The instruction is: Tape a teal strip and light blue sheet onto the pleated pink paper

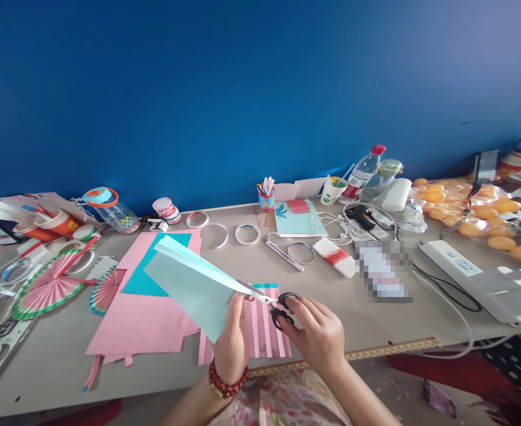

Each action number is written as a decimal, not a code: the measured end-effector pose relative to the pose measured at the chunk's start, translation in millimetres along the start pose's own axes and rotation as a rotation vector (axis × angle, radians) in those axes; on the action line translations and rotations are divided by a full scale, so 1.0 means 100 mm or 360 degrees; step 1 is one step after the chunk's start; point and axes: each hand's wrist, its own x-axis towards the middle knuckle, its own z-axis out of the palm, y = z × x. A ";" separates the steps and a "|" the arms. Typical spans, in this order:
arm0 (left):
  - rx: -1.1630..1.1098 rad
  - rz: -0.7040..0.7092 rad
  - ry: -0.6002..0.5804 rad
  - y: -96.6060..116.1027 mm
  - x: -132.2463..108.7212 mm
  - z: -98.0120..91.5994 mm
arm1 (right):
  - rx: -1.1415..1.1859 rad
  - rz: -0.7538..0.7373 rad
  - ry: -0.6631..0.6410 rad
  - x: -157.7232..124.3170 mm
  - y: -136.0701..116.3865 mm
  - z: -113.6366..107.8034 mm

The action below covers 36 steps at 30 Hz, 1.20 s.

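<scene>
My left hand [235,337] is closed on a light blue sheet of paper [193,290], folded along its upper edge and raised over the table. Black-handled scissors [267,297] are in my right hand [318,331], with fingers through the loops. Their blades point left into the paper's fold near my left thumb; the tips are hidden by the paper. Beneath my hands lies a pleated pink paper [267,331] with a blue top strip. To the left, a teal sheet [140,278] rests on large pink sheets [122,331].
Pink pleated paper fans [50,287] lie at the left, near red paper cups [60,222]. Tape rolls [247,234], a pen cup [266,198] and a plastic bottle [364,171] stand along the back. Rightward are a power strip [465,266], cables and bagged orange balls [500,228].
</scene>
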 end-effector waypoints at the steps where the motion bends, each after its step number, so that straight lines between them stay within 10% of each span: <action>1: -0.0017 -0.0019 -0.0001 0.00 0.00 0.00 | -0.0001 -0.0002 -0.0004 0.00 0.00 0.00; 36: -0.0255 -0.0060 0.0001 -0.05 -0.02 0.06 | -0.0038 -0.0039 0.0011 0.03 0.01 -0.03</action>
